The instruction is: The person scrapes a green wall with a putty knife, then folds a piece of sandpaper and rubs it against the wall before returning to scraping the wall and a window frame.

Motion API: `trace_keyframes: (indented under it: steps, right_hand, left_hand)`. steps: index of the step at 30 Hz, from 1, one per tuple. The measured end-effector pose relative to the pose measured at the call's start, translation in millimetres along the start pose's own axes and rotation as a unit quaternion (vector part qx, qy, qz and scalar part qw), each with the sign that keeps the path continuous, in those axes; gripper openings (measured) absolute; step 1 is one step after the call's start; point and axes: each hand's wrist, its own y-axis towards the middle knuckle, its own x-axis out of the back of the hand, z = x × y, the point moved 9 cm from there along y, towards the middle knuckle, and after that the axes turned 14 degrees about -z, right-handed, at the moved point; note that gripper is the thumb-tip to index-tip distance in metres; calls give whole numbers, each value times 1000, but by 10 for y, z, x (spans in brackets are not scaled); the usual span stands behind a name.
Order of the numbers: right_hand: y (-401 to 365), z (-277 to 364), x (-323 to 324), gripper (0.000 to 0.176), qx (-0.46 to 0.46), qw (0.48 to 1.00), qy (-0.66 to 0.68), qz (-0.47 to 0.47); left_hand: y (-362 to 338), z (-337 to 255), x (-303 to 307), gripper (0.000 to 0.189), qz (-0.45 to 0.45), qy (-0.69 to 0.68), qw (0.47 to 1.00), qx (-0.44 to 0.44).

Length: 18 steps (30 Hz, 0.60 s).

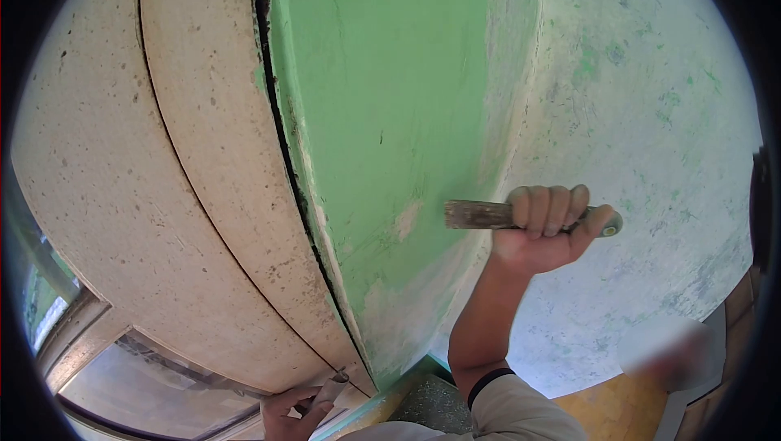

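The right hand (543,229) is clenched around the handle of a scraper (480,215). The scraper lies level, its long axis running left to right, with the blade pointing left at the green wall (390,75). The left hand (291,412) sits low against the stone trim (203,156); I cannot tell whether it grips anything.

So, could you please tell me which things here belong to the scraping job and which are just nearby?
In the job:
- scraper, clenched in the right hand
- green painted wall, paint worn near the blade
- left hand, at the lower edge of the beige stone panels

Just nearby:
- window frame
- orange surface
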Motion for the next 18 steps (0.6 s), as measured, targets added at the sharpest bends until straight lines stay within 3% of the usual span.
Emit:
trace_keyframes:
  steps: [3,9,18]
  right_hand:
    - [33,258,-47,45,32,997,65,24]
    - [-110,-168,-76,45,-24,999,16,22]
    - [-80,-55,-77,45,-3,1000,26,8]
  left_hand:
    - [9,-13,-2,18,-4,-16,1000,-6]
    - [10,-37,4,18,2,-16,1000,-13]
    - [-12,31,-20,21,21,-26,999,-15]
